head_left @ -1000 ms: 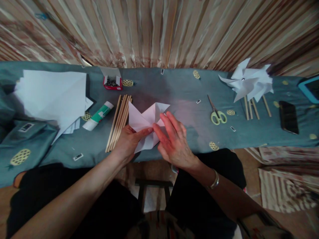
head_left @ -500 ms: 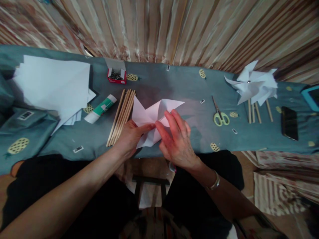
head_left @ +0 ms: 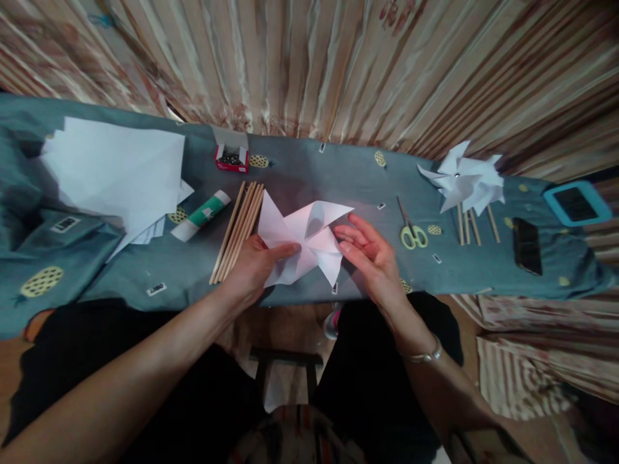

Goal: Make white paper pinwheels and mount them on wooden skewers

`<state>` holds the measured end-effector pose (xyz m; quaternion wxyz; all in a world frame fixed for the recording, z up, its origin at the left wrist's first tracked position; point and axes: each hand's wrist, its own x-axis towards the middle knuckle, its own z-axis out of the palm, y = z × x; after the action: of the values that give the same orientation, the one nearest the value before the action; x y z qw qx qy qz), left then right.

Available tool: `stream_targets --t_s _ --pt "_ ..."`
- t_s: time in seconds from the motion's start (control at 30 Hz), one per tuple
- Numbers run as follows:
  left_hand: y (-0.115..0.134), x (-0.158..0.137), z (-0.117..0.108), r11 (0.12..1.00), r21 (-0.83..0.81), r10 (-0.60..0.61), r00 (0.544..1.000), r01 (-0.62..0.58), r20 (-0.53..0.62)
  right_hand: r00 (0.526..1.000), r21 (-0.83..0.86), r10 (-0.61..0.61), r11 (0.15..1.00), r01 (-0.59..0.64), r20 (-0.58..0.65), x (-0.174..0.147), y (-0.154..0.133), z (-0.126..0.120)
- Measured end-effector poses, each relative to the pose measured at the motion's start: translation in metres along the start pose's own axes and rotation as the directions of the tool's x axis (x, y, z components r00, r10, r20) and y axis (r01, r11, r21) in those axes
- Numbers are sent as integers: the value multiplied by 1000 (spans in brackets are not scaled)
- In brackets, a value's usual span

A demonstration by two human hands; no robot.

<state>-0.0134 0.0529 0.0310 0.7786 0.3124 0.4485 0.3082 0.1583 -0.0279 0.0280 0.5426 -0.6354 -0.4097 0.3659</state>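
A white paper pinwheel (head_left: 300, 232) with folded blades lies in front of me, held just above or on the cloth. My left hand (head_left: 254, 267) grips it from the left, thumb pressed on top near its centre and the other fingers hidden beneath. At the right side, my right hand (head_left: 374, 258) has its fingers apart, the tips close to the pinwheel's right blades; whether they touch the paper I cannot tell. Several wooden sticks (head_left: 236, 232) lie side by side just left of the pinwheel, close to my left hand.
Left stand a glue stick (head_left: 201, 216), a paper stack (head_left: 120, 174) and a red box of metal pins (head_left: 232, 158). Rightward lie green-handled scissors (head_left: 413, 233), finished pinwheels on sticks (head_left: 464, 183), a dark phone (head_left: 527, 246) and a blue-framed device (head_left: 578, 203). A striped curtain (head_left: 309, 71) hangs behind.
My right hand has moved away from the pinwheel's centre to its right edge and its fingers have spread. My left thumb stays on the paper. The view has shifted slightly rightward.
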Motion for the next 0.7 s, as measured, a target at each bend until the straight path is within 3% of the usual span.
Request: stream_targets --t_s 0.1,0.23,0.5,0.7 --pt "-1 -3 2 1000 14 -3 1000 3 26 984 138 142 978 -157 111 1 -3 8" --pt "-2 -5 2 999 31 -12 999 10 46 946 214 214 939 -268 245 -2 -12 16" --pt "-6 -3 1 999 32 11 998 -13 60 940 214 270 925 -313 208 -1 -19 22" --pt "-8 -4 4 999 49 11 997 -14 71 939 175 326 924 -341 109 -2 -15 28"
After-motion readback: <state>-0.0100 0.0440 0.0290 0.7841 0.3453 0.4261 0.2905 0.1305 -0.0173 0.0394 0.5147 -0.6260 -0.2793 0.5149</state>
